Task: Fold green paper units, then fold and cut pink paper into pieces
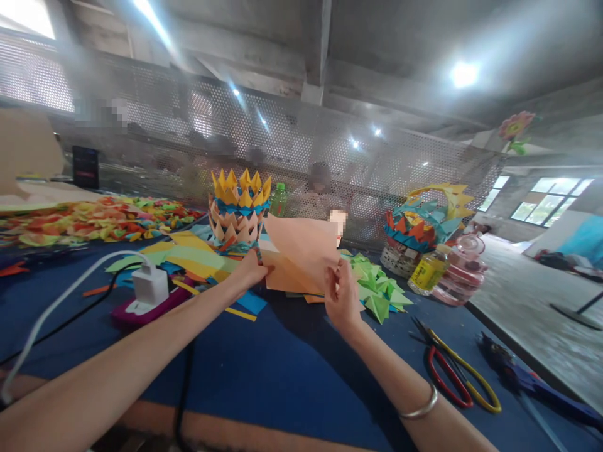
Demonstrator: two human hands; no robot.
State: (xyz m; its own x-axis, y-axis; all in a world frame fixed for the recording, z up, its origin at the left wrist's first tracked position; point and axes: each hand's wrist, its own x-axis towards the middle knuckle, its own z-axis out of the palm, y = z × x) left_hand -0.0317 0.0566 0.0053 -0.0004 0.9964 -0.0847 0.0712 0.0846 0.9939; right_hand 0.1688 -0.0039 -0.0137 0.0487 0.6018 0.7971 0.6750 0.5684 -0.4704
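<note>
The left hand [253, 270] and right hand [342, 296] are pinching opposite edges of the paper [298, 250] between them, probably for control (it is curling); green pieces [380, 287] are lying beside the right hand, presumably within easy reach.

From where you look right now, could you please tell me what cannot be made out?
All in the head view:
Whatever lies directly behind the peach sheet: the sheet hides it.
Lettering on the yellow label: too small, blurred.
Text on the dark screen: too small.
The end of the blue-handled tool: cut off by the right edge.
</note>
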